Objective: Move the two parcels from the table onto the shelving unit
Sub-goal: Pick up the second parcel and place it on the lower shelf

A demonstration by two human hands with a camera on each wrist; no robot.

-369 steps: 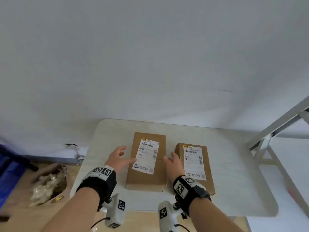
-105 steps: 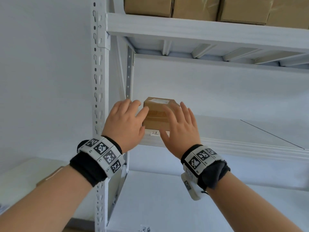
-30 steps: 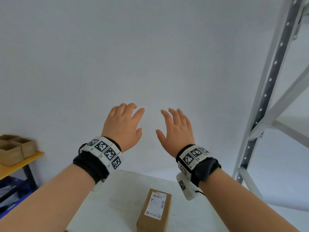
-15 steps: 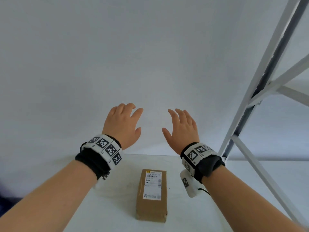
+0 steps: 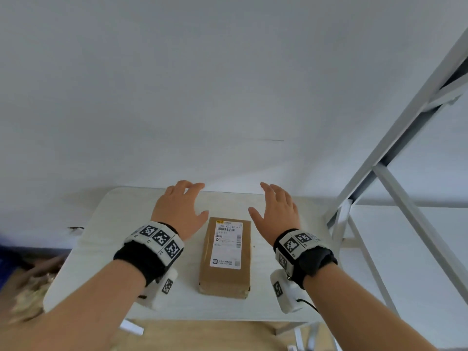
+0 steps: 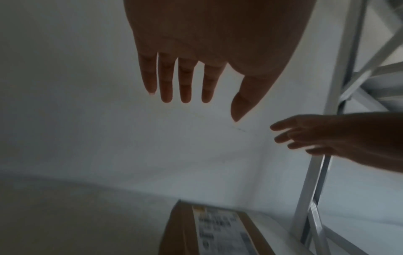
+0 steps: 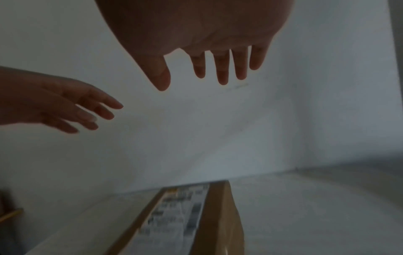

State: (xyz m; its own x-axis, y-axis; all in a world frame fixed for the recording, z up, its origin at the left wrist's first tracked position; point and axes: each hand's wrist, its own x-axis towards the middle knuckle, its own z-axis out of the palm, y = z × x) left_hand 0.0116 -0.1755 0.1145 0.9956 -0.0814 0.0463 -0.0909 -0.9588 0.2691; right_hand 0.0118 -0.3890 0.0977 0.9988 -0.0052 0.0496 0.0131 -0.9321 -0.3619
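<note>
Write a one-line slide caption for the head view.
Open left hand and right hand flank the labelled parcel on the table.

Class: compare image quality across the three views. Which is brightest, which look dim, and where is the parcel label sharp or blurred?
Head view: bright and even, the label on the parcel sharp, straight shelving unit posts lean. Left wrist view: dim, left hand a backlit silhouette, label smeared. Right wrist view: equally dim, right hand dark, label blurred.
</note>
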